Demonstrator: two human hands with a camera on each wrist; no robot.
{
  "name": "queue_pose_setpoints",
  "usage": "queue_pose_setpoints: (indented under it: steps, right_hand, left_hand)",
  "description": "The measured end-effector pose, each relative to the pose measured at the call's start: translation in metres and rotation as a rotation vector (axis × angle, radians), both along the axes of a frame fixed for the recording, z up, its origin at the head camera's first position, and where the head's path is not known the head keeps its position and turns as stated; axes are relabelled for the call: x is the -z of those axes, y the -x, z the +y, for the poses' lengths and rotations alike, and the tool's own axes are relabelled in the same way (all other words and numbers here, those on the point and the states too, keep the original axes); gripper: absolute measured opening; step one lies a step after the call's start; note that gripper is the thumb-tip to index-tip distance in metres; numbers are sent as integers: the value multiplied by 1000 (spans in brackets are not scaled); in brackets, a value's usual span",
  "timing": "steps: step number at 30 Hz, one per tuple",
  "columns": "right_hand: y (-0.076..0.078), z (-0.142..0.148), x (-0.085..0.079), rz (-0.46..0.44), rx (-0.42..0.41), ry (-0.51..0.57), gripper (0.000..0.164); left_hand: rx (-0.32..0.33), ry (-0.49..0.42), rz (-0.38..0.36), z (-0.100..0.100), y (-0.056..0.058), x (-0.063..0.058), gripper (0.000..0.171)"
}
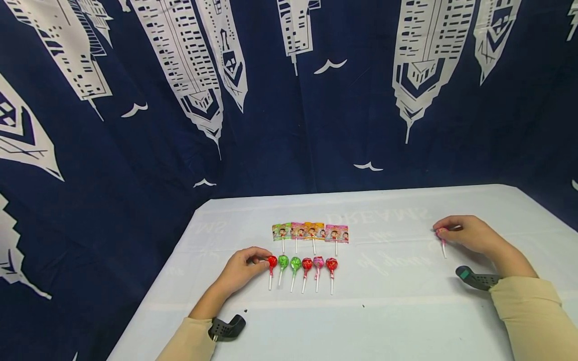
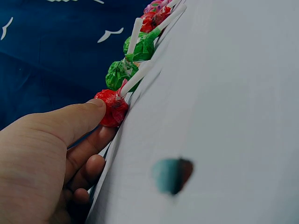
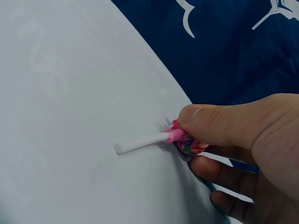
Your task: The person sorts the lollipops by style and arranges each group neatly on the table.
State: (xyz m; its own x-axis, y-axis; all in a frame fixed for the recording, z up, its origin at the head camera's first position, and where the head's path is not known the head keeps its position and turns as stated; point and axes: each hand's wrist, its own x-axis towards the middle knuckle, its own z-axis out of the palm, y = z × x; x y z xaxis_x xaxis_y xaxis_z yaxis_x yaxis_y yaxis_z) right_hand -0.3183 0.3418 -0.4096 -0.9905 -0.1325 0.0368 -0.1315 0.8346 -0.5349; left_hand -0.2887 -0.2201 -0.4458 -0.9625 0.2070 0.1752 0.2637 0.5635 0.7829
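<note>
My left hand [image 1: 241, 269] pinches the wrapped head of a red lollipop [image 2: 112, 108] at the left end of a row on the white table. Beside it in that row lie two green lollipops [image 1: 295, 263], then a red one [image 1: 307, 263], a pink one [image 1: 318, 262] and another red one [image 1: 331, 264]. Far off to the right, my right hand [image 1: 473, 234] holds a pink lollipop [image 3: 190, 145] between thumb and fingers. Its white stick [image 3: 140, 142] points away from the fingers, close over the table; whether it touches the cloth I cannot tell.
Behind the row lie several flat-wrapped lollipops, with green [image 1: 282, 231], orange [image 1: 314, 230] and pink [image 1: 336, 233] wrappers. A dark blue curtain [image 1: 289, 125] with white building prints hangs behind the white table [image 1: 384, 326]. Small dark specks [image 1: 363, 306] dot the cloth.
</note>
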Motion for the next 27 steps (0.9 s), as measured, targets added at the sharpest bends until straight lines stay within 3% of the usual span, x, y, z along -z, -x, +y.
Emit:
queue_pose_setpoints:
  steps: [16,27]
  right_hand:
    - [1,-4,-1,29,46,45,40]
    - [-1,-18,-9,49,11,101,40]
  left_hand:
    - [-14,11,-10,0,0,0,18]
    - [-1,5,3,-1,1,1,17]
